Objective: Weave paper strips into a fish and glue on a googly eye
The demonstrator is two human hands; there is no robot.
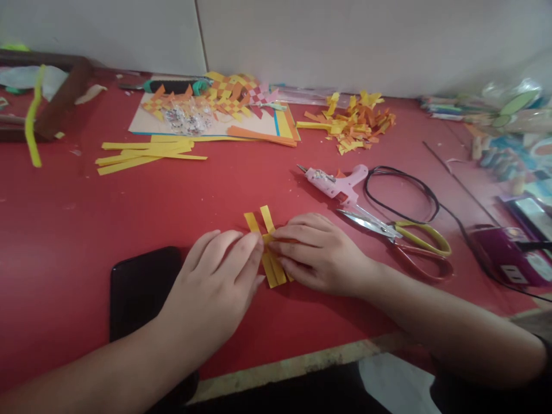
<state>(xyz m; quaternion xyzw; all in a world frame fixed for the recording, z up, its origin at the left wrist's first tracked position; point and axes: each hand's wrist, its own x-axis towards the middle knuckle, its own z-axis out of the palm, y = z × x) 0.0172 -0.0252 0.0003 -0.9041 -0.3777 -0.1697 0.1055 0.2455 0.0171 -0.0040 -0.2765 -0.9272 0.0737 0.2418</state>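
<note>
Yellow paper strips (272, 271), crossing one another, lie on the red tabletop between my two hands. From the left, my left hand (215, 276) pinches their edge, its fingers bent and close together. My right hand (323, 253) grips the other side with its fingertips, covering part of the crossing. Two strip ends stick out beyond the fingers, and more show below them. How the strips interlace is hidden. A black phone-like slab (142, 287) lies beside my left wrist. Scissors (401, 238) with yellow and red handles rest past my right hand.
A pink glue gun (338, 184) with a black cord lies behind the scissors. Loose yellow strips (146, 155) are at the back left. Woven paper pieces (230, 95) and paper scraps (360, 123) sit along the wall. A purple device (513, 256) stands at the right.
</note>
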